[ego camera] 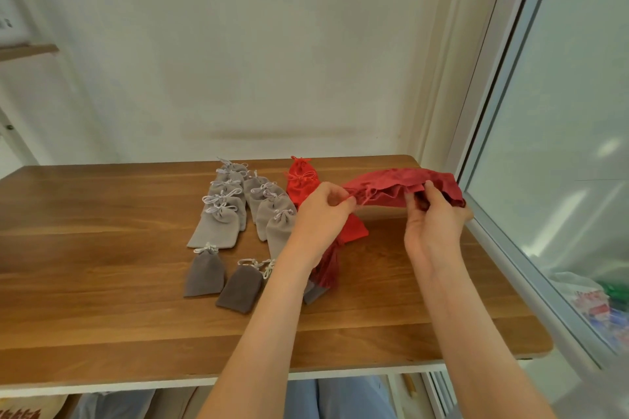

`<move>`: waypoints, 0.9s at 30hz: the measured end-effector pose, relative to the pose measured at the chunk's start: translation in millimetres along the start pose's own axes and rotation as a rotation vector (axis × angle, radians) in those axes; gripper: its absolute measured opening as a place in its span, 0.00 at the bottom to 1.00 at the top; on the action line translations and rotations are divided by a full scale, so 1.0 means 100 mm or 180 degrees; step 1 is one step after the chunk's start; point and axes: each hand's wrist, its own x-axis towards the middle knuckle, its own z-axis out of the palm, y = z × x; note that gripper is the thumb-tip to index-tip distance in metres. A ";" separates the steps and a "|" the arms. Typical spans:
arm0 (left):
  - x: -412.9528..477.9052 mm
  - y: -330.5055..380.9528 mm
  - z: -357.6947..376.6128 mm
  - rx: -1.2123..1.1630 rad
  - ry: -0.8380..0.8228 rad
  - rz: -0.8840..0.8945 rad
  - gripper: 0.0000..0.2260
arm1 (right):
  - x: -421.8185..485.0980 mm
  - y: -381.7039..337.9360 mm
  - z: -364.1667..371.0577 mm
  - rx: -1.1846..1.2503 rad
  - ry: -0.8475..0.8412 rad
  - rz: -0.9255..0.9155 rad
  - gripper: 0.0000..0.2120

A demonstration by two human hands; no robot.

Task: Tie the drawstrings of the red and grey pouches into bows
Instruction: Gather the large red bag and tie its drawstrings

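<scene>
**Red pouch in hand, bow not yet begun**

A pale wall (272, 44) backs the scene and a tall window (561, 112) runs down the right side. Below them a wooden table (102, 282) carries the work. Grey pouches (224, 211) lie on it in two overlapping rows with bows at their necks, and a few darker ones sit nearer the front. Red pouches (301, 177) lie in a line just right of them, partly hidden by the left arm.

The held pouch (391, 184), dark red, is up in the air over the table's far right part, stretched sideways between both hands. The right hand (432, 221) grips its cloth with thumb and curled fingers. The left hand (320, 214) pinches the gathered mouth end, where a thin string (366, 199) shows.

This looks like the start of a pouch: closing the mouth. Next, both string ends must be found and freed, so the right hand would need to let go of the cloth.
</scene>
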 end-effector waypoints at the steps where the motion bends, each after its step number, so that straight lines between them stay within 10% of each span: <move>1: -0.01 0.02 0.01 0.0056 -0.0050 0.0092 0.02 | 0.00 0.00 0.01 0.0071 0.0028 0.0012 0.30; 6: -0.04 0.02 0.05 0.0849 -0.0262 0.0436 0.16 | 0.01 0.00 -0.01 0.0172 0.0136 0.0017 0.29; 17: -0.05 0.05 0.21 0.0138 0.0509 0.0387 0.04 | -0.04 -0.02 -0.04 0.0072 0.0038 -0.0024 0.28; 21: -0.11 0.11 0.16 -0.1234 -0.0476 -0.0468 0.10 | -0.01 -0.02 -0.05 0.0121 0.0084 -0.0087 0.23; 27: -0.16 0.12 0.10 -0.1083 -0.0793 -0.0440 0.14 | 0.05 -0.03 -0.12 0.0112 0.0033 -0.0062 0.24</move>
